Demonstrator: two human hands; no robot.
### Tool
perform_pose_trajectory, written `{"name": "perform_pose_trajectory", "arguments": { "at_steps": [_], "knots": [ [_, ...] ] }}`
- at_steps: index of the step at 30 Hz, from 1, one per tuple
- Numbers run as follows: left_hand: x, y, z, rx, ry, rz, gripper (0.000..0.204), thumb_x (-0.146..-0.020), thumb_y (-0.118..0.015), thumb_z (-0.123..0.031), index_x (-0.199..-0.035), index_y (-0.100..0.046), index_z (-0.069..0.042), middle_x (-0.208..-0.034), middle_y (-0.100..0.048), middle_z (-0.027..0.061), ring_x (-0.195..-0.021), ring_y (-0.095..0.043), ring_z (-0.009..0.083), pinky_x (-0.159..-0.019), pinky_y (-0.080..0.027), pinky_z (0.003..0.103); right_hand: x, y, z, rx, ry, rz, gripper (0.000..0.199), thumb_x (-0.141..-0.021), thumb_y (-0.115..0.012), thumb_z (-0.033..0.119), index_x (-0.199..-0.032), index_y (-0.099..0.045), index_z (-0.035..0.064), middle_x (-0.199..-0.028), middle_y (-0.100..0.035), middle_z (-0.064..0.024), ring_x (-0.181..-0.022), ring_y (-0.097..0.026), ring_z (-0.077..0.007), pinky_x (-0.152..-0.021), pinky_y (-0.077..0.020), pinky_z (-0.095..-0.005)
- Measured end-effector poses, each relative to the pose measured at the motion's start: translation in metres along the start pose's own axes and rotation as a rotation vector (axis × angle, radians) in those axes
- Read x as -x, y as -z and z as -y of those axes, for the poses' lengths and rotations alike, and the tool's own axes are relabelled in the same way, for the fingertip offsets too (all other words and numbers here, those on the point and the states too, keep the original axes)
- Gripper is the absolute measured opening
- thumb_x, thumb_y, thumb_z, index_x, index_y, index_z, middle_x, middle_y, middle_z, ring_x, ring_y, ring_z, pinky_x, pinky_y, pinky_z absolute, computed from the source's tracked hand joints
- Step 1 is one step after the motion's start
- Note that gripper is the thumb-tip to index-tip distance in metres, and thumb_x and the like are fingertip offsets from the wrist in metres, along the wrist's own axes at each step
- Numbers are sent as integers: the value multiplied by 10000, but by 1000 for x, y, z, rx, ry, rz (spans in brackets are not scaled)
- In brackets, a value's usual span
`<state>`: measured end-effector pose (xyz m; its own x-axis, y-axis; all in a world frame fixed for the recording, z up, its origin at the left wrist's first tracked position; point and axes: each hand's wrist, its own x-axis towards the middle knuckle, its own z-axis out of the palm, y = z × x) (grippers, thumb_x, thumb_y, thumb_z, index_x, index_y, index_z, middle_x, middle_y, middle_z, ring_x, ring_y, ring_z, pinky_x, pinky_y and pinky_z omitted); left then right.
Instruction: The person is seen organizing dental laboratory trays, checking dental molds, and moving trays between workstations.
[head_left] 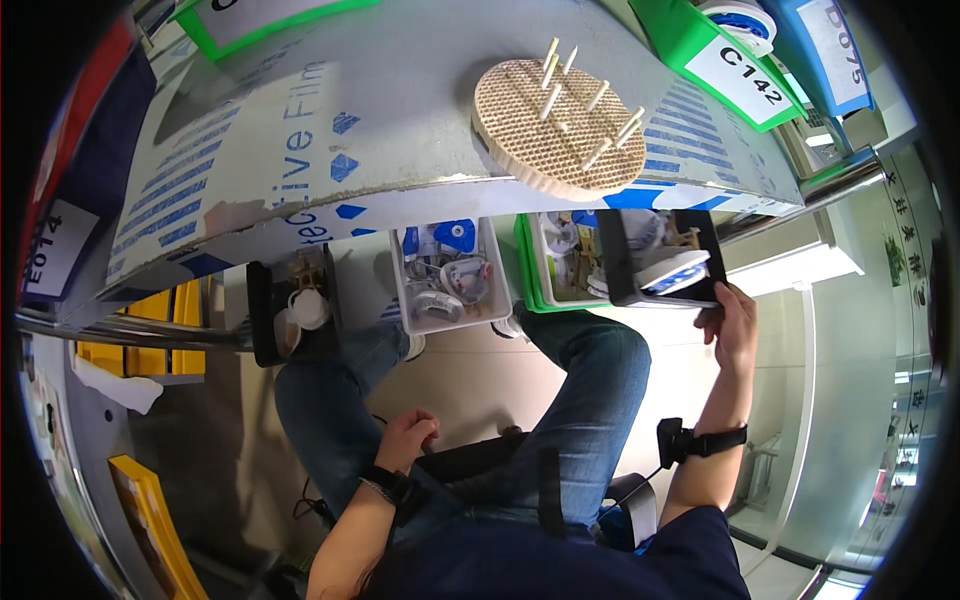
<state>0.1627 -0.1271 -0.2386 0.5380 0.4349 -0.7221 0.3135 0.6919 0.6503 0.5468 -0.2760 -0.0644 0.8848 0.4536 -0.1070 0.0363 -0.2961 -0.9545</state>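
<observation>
The black tray (pixel 660 262) sits under the bench (pixel 400 110) edge, just right of the person's right knee, with the right hand (pixel 733 325) at its lower right corner. It looks like thin rigid plastic, light in itself, with a round white-and-blue part lying loose in it, so it would tip its load if tilted; the rim corner is the natural place to hold. The right grip pinches that corner, thumb on top. The left hand (pixel 405 440) rests on the left thigh, fingers curled loosely, holding nothing.

Beside the tray stand a green bin (pixel 530 270) and a clear bin (pixel 445 275) of small white and blue parts, and farther left another black tray (pixel 290 305) with white cups. On the bench lies a round honeycomb disc (pixel 555 125) stuck with pale pegs, on a grey sheet with blue print. Green and blue bins (pixel 760 50) with white rectangular labels line the far edge; a white label sits on a red bin (pixel 55 240) at left, above yellow bins (pixel 160 345).
</observation>
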Motion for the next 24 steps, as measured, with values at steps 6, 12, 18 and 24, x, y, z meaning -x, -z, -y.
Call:
{"name": "perform_pose_trajectory", "arguments": {
  "at_steps": [6,12,18,24],
  "knots": [
    [3,-22,-4,-25,-133,104,29,-778,-535,-61,-793,-552,-44,-715,-547,1,-671,-513,76,-643,-416,206,18,27,3,-2,2,32,260,-868,-428,162,-808,-558,-55,-523,-551,-100,-365,-501,-110,-282,-331,-180],
    [4,-27,-1,-97,-220,115,38,-774,-561,-67,-798,-560,-37,-719,-550,-19,-668,-498,51,-625,-398,191,22,28,4,-11,4,45,267,-869,-426,164,-813,-554,-64,-555,-562,-100,-383,-517,-112,-286,-344,-175],
    [9,-29,-6,-131,-228,89,40,-774,-561,-63,-804,-561,-37,-720,-551,-18,-675,-503,52,-623,-398,191,20,28,1,-12,10,54,264,-869,-425,164,-804,-552,-59,-563,-566,-101,-388,-522,-111,-286,-345,-173],
    [9,-31,-7,-114,-206,94,42,-777,-558,-64,-806,-562,-34,-730,-556,-15,-676,-502,51,-623,-396,189,17,23,0,-21,10,38,254,-867,-428,160,-800,-553,-51,-559,-564,-97,-390,-522,-112,-292,-350,-176]
  ]
}}
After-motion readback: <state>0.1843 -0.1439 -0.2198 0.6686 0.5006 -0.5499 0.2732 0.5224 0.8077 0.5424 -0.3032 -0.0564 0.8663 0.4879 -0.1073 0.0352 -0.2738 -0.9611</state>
